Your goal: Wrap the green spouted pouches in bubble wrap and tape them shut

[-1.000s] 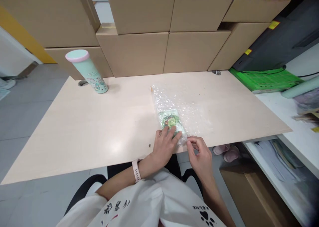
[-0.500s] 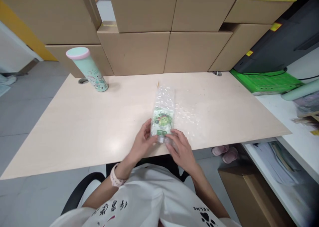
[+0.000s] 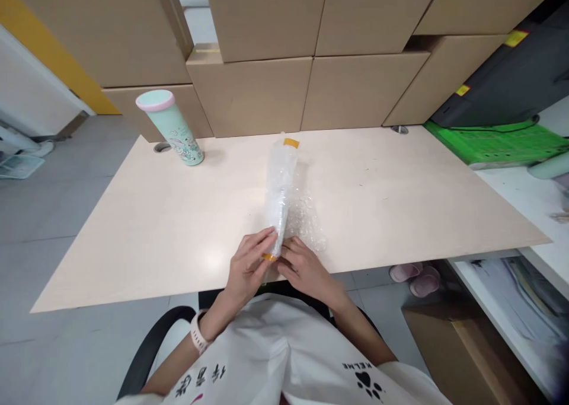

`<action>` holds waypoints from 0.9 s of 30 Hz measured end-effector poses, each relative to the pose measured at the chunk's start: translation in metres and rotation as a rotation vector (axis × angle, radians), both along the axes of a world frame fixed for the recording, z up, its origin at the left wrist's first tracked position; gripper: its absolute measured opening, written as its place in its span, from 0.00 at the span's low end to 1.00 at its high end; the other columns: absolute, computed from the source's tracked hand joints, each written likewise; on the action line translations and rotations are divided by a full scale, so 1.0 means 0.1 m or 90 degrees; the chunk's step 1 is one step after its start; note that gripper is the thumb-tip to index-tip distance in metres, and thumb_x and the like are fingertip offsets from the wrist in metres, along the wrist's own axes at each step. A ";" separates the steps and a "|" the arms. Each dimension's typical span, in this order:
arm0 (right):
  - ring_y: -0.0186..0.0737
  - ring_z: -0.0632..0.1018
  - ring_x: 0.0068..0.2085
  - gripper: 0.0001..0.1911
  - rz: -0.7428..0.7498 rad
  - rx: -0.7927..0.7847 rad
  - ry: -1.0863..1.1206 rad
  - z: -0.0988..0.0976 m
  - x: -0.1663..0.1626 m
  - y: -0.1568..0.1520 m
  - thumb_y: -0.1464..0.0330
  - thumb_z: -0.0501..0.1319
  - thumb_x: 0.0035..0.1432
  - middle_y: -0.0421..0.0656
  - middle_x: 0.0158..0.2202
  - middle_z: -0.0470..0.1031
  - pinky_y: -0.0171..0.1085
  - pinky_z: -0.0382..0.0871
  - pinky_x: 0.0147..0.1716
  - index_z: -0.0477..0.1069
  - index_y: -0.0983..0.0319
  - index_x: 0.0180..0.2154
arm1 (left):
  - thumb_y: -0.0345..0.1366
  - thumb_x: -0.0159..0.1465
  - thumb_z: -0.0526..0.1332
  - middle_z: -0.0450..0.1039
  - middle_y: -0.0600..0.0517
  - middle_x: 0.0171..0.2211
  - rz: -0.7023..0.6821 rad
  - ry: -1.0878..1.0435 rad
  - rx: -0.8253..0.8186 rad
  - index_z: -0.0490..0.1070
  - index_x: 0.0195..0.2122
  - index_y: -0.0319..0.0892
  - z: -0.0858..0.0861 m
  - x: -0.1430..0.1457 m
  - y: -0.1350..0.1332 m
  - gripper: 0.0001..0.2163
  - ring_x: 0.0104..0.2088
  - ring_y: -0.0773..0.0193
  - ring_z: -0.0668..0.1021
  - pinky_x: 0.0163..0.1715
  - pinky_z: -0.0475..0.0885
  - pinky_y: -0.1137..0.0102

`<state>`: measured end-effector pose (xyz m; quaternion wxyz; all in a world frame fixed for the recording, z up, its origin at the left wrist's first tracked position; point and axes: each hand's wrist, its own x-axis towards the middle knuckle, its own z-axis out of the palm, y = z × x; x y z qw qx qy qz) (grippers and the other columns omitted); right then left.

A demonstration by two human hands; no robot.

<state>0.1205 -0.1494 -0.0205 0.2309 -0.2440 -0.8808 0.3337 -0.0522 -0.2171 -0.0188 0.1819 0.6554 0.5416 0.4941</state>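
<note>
A bubble-wrapped package (image 3: 281,182) stands tilted at the desk's front edge, its pale side showing. Strips of orange tape sit on its far end and its near end. My left hand (image 3: 246,268) is closed on the near end from the left, fingers over the top and thumb by the lower tape. My right hand (image 3: 306,271) has its fingers curled against the near right side, closed on the bubble wrap there; its fingertips are partly hidden. A loose flap of bubble wrap (image 3: 306,221) spreads to the right on the desk. The green printed side is out of sight.
On the pale wooden desk (image 3: 377,203), a mint tumbler with a pink rim (image 3: 178,132) stands at back left. Stacked cardboard boxes (image 3: 253,99) line the back. At right lie a green box (image 3: 498,147) and a white shelf. Pink slippers (image 3: 424,280) are on the floor.
The package has been turned so its green printed face no longer shows, and its near end has been lifted. Orange tape has come into view. Both hands have closed in on the near end.
</note>
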 end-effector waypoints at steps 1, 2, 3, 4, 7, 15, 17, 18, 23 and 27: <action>0.48 0.72 0.53 0.21 -0.010 -0.005 0.004 -0.01 0.03 0.01 0.77 0.56 0.64 0.45 0.52 0.76 0.50 0.72 0.53 0.72 0.56 0.55 | 0.32 0.70 0.59 0.74 0.46 0.57 -0.002 0.058 0.032 0.73 0.58 0.52 -0.03 0.03 0.05 0.17 0.54 0.55 0.75 0.53 0.75 0.56; 0.49 0.71 0.54 0.20 -0.025 -0.008 0.005 -0.03 0.05 0.01 0.78 0.55 0.63 0.45 0.51 0.77 0.50 0.72 0.54 0.73 0.56 0.53 | 0.31 0.70 0.57 0.75 0.45 0.55 -0.007 0.102 0.056 0.73 0.58 0.52 -0.06 0.07 0.09 0.17 0.52 0.56 0.75 0.50 0.76 0.57; 0.49 0.71 0.55 0.20 -0.042 -0.006 0.003 -0.05 0.08 0.00 0.79 0.55 0.61 0.45 0.49 0.77 0.51 0.72 0.54 0.74 0.57 0.50 | 0.30 0.70 0.56 0.75 0.45 0.54 -0.013 0.137 0.071 0.73 0.58 0.52 -0.09 0.10 0.12 0.17 0.50 0.57 0.75 0.48 0.76 0.58; 0.50 0.71 0.55 0.19 -0.061 0.001 0.000 -0.07 0.11 -0.01 0.80 0.55 0.60 0.45 0.48 0.77 0.51 0.72 0.53 0.75 0.58 0.48 | 0.29 0.70 0.56 0.75 0.45 0.53 -0.020 0.162 0.079 0.73 0.58 0.52 -0.11 0.13 0.15 0.18 0.49 0.57 0.75 0.47 0.76 0.58; 0.51 0.72 0.49 0.14 -0.126 0.040 -0.011 -0.13 0.16 -0.07 0.78 0.56 0.61 0.46 0.44 0.78 0.51 0.72 0.48 0.76 0.58 0.43 | 0.29 0.69 0.59 0.73 0.44 0.52 -0.042 0.211 0.072 0.70 0.60 0.51 -0.14 0.17 0.17 0.19 0.50 0.56 0.73 0.48 0.75 0.57; 0.50 0.71 0.50 0.12 -0.238 0.103 -0.026 -0.18 0.31 -0.10 0.77 0.56 0.64 0.47 0.45 0.74 0.50 0.67 0.48 0.72 0.57 0.43 | 0.30 0.67 0.62 0.72 0.44 0.47 -0.041 0.292 0.079 0.68 0.57 0.45 -0.17 0.16 0.16 0.17 0.44 0.57 0.74 0.43 0.75 0.63; 0.50 0.70 0.52 0.14 -0.274 0.093 -0.015 -0.18 0.35 -0.06 0.77 0.52 0.65 0.49 0.50 0.71 0.50 0.67 0.50 0.69 0.57 0.47 | 0.30 0.68 0.61 0.73 0.45 0.45 -0.028 0.311 0.080 0.68 0.55 0.44 -0.19 0.19 0.17 0.15 0.42 0.57 0.75 0.40 0.75 0.64; 0.50 0.70 0.53 0.14 -0.290 0.091 -0.017 -0.18 0.36 -0.04 0.77 0.51 0.65 0.50 0.52 0.71 0.51 0.67 0.51 0.67 0.58 0.49 | 0.30 0.68 0.61 0.74 0.45 0.44 -0.024 0.320 0.077 0.68 0.54 0.44 -0.20 0.20 0.17 0.14 0.41 0.58 0.75 0.40 0.75 0.64; 0.50 0.72 0.45 0.10 -0.303 0.101 -0.073 -0.13 0.33 0.08 0.76 0.50 0.64 0.50 0.43 0.71 0.49 0.70 0.44 0.64 0.59 0.43 | 0.28 0.67 0.61 0.75 0.46 0.41 0.017 0.334 0.080 0.66 0.49 0.43 -0.20 0.29 0.18 0.11 0.38 0.57 0.76 0.37 0.74 0.65; 0.49 0.74 0.39 0.08 -0.293 0.058 -0.072 -0.14 0.25 0.05 0.74 0.51 0.63 0.47 0.37 0.71 0.46 0.72 0.37 0.64 0.60 0.43 | 0.23 0.66 0.56 0.74 0.49 0.36 0.084 0.348 0.076 0.66 0.47 0.43 -0.13 0.40 0.23 0.11 0.34 0.60 0.75 0.31 0.71 0.68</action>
